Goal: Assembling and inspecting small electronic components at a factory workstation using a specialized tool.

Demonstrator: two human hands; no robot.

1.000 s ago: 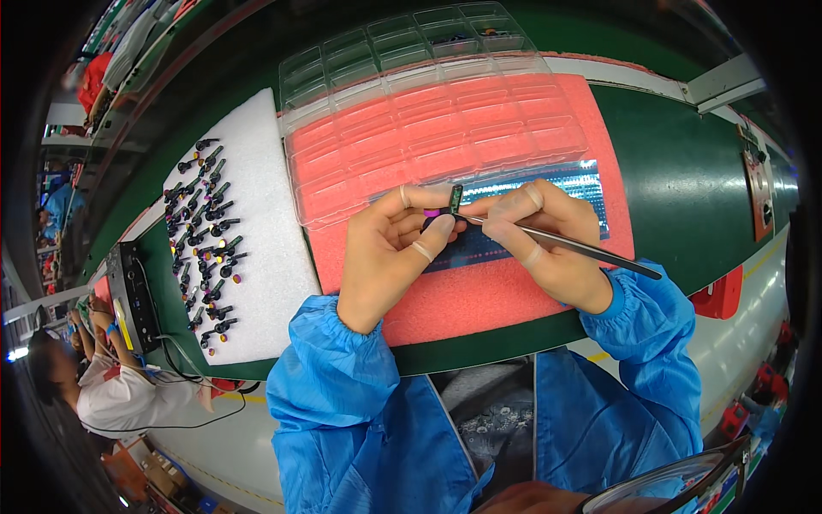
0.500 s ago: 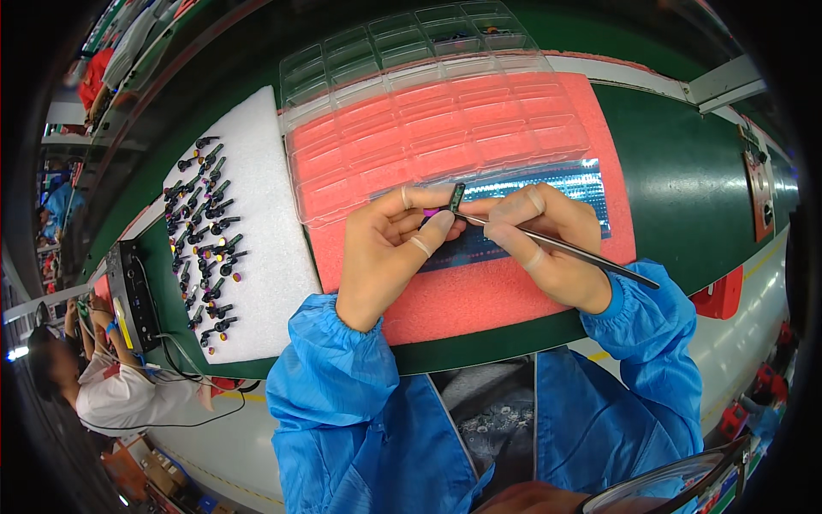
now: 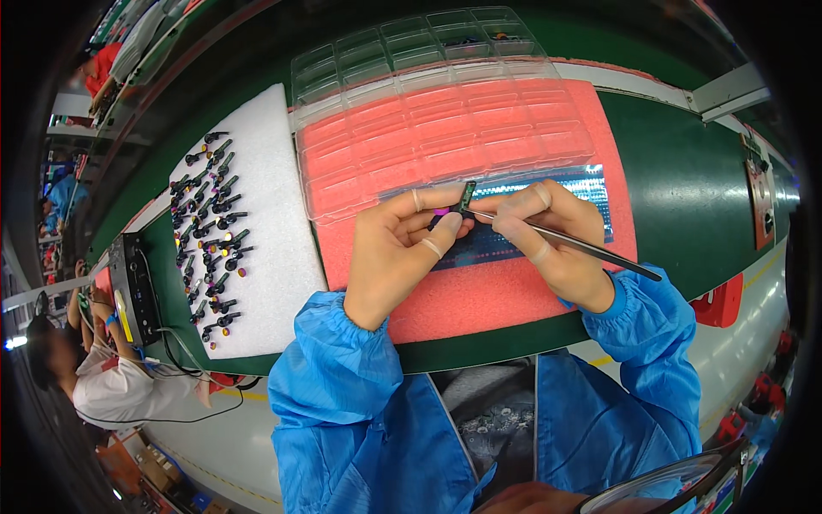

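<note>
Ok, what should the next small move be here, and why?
Perhaps ease the tip of the slim dark metal tool slightly onto the slender black-and-green part, moving only the right hand: the left hand pinches the part, and the tip sits by its lower end, though contact is unclear.

We pinch a small dark piece (image 3: 467, 197) in our left hand (image 3: 387, 257) and grip a slim tool (image 3: 599, 251) in our right hand (image 3: 561, 240), its tip at or just beside the piece. Below lies a shiny blue sheet (image 3: 569, 184) on pink foam (image 3: 454, 308); to our left, dark stemmed parts (image 3: 224, 206) sit on white foam (image 3: 287, 265), atop the green bench (image 3: 664, 180)
</note>
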